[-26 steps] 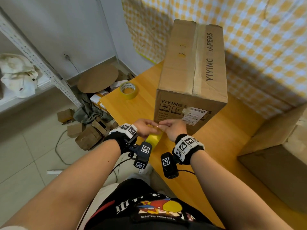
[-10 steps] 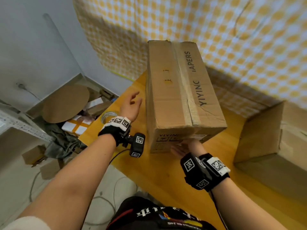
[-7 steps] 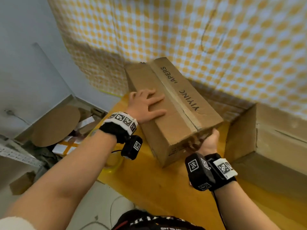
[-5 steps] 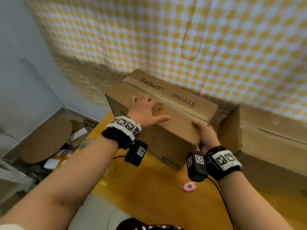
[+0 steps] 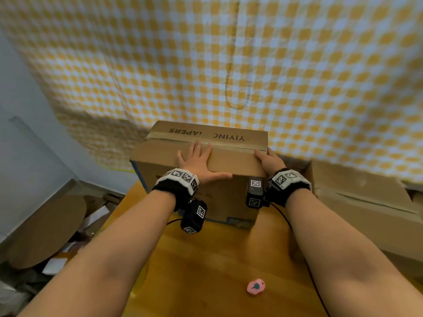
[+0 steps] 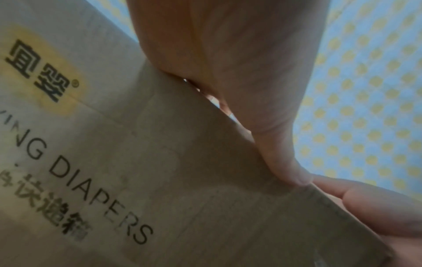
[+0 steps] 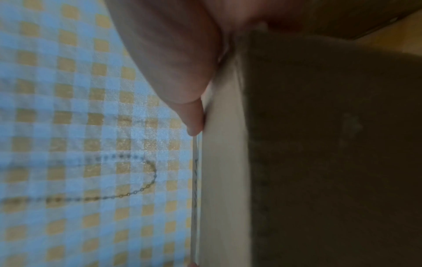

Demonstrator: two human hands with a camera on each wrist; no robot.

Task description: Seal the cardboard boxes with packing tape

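Observation:
A brown cardboard box (image 5: 231,163) printed "YIYING DIAPERS" lies crosswise at the far end of the wooden table (image 5: 206,259), with a strip of tape along its top seam. My left hand (image 5: 198,162) lies flat on the box top, fingers spread and straight. In the left wrist view, the left palm (image 6: 228,72) presses the box's top edge (image 6: 160,180). My right hand (image 5: 267,160) holds the box's top right edge, thumb on top and fingers down the side. The right wrist view shows the right hand (image 7: 171,54) lying against the box (image 7: 319,144). No tape roll shows.
A second, larger cardboard box (image 5: 366,202) stands on the table just right of the first. A small pink object (image 5: 255,287) lies on the near part of the table. A yellow checked curtain (image 5: 297,76) hangs behind. Cardboard scraps (image 5: 45,229) litter the floor at left.
Both hands left the yellow tape roll. The box was turned from lengthwise to crosswise and moved toward the curtain. My left hand came down flat on top; my right moved to the right edge.

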